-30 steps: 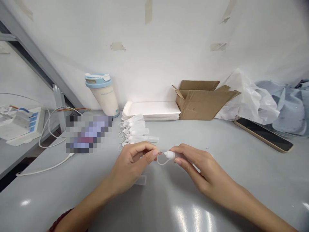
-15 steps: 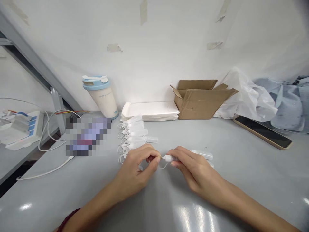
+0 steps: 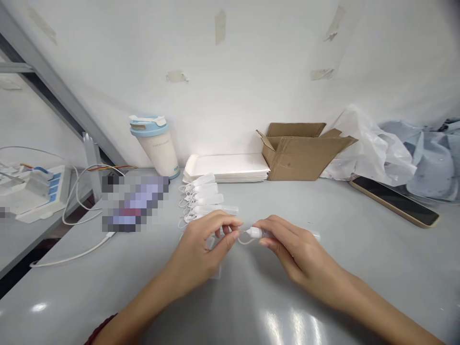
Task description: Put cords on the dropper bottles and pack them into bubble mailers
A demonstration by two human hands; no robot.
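Observation:
My right hand [image 3: 291,242] grips a small white needle-tip squeeze bottle [image 3: 254,233] between thumb and fingers, lying sideways with its thin tip to the left. A thin white tether loops below the tip toward my left hand [image 3: 203,242]. The left thumb and index finger are curled close around the tip, slightly apart; what lies between them is too small to make out. Behind the left hand lies a row of several similar white bottles [image 3: 206,199] with looped tethers. A clear piece [image 3: 216,273] shows under the left hand, and a clear bottle end [image 3: 316,235] beyond the right.
Along the wall stand a blue-lidded tumbler [image 3: 158,148], a stack of white envelopes [image 3: 230,167], an open cardboard box [image 3: 305,158] and a white plastic bag [image 3: 373,148]. A phone [image 3: 395,201] lies at right; a blurred-out device [image 3: 136,203] with a white cable lies at left.
My left fingertips have loosened a little and parted beside the bottle's tip. The right hand still holds the bottle. The whole view has shifted slightly.

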